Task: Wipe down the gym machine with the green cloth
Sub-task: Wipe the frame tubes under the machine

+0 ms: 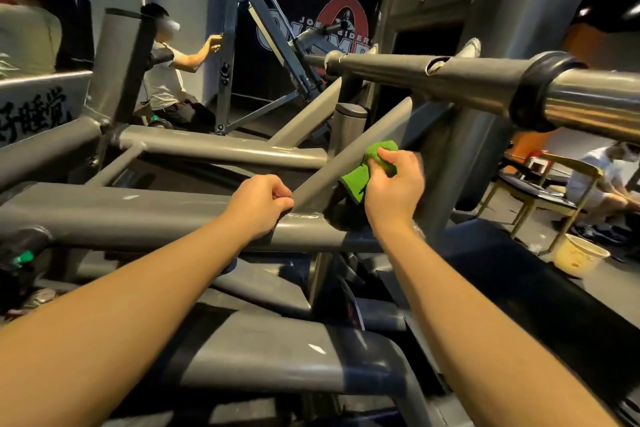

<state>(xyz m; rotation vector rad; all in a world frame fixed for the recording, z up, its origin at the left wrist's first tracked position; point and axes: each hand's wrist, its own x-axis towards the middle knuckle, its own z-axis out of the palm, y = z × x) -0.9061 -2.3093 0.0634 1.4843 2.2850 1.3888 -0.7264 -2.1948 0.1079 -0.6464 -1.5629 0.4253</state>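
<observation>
Green cloth (355, 182) clutched by right hand (394, 184), against slanted tube (346, 158), left hand (263, 199) gripping tube.

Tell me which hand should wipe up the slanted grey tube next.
Right. The right hand grips the green cloth pressed against the slanted tube, so it can probably just slide upward. The left hand has no cloth and grips the tube's lower end.

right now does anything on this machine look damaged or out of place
Yes. The black sleeve on the long horizontal metal bar is torn open, with pale material showing through the split. The grey painted frame tube under the left hand has a pale chip in its paint.
</observation>
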